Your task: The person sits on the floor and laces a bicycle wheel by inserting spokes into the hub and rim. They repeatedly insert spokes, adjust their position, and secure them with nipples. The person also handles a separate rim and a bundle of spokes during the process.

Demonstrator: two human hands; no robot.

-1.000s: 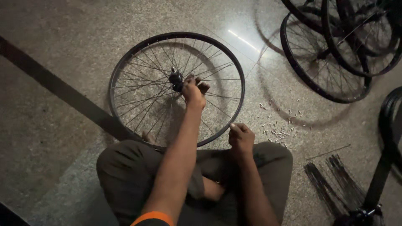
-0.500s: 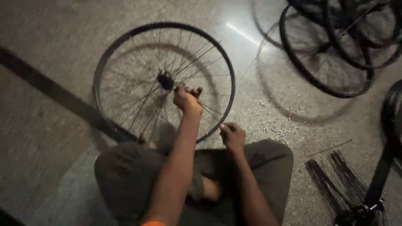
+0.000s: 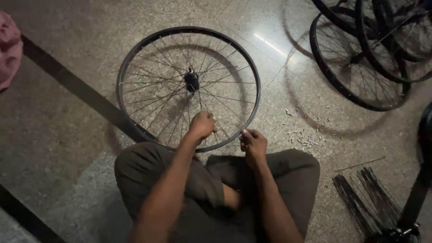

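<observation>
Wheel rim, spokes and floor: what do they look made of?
Rim: likely black-painted metal, thin hoop with dull sheen. Spokes: probably steel wire, thin, straight, catching light. Floor: polished speckled stone, perhaps terrazzo; it mirrors a light streak.

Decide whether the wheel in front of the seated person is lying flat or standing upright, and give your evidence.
Lying flat: the wheel shows its rim as a full ring on the floor, hub pointing up.

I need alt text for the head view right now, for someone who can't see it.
A seated person's left hand grips spokes of a bicycle wheel lying flat on the stone floor, the right hand at its near rim. Loose spokes and small nipples lie to the right.
</observation>
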